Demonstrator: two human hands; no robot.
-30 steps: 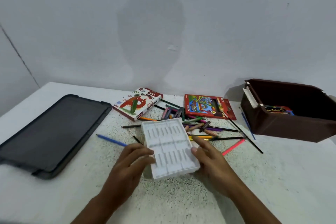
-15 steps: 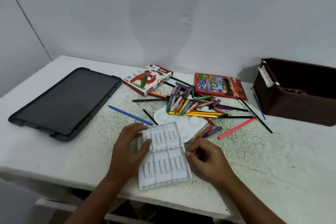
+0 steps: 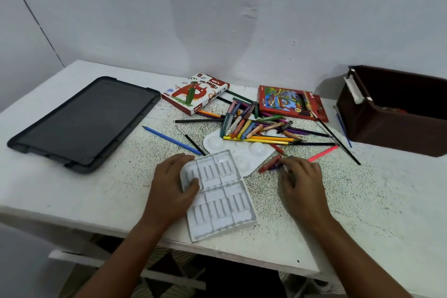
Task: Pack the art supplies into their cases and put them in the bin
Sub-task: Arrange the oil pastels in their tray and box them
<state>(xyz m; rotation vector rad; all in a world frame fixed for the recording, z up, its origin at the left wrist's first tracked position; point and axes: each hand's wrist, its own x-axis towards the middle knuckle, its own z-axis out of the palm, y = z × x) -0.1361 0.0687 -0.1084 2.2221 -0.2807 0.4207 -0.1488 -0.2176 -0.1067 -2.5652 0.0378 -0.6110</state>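
Observation:
A white slotted pastel tray (image 3: 221, 198) lies near the table's front edge. My left hand (image 3: 173, 187) holds its left side, thumb curled over the rim. My right hand (image 3: 301, 182) reaches to the tray's right, its fingertips touching a red pastel (image 3: 269, 164) and a purple one beside it. A pile of loose pastels and colour pencils (image 3: 254, 126) covers a white paint palette (image 3: 238, 150). Behind lie the oil pastels box (image 3: 194, 93) and a red pencil box (image 3: 291, 103). The brown bin (image 3: 396, 113) stands at the right.
A black lid (image 3: 84, 123) lies flat at the left of the white table (image 3: 362, 201). A blue pencil (image 3: 170, 139) and a pink pencil (image 3: 323, 153) lie apart from the pile. A wall rises behind the table.
The tray slid a little nearer to the front edge. My right hand left the tray's right side and moved out to the red and purple pastels.

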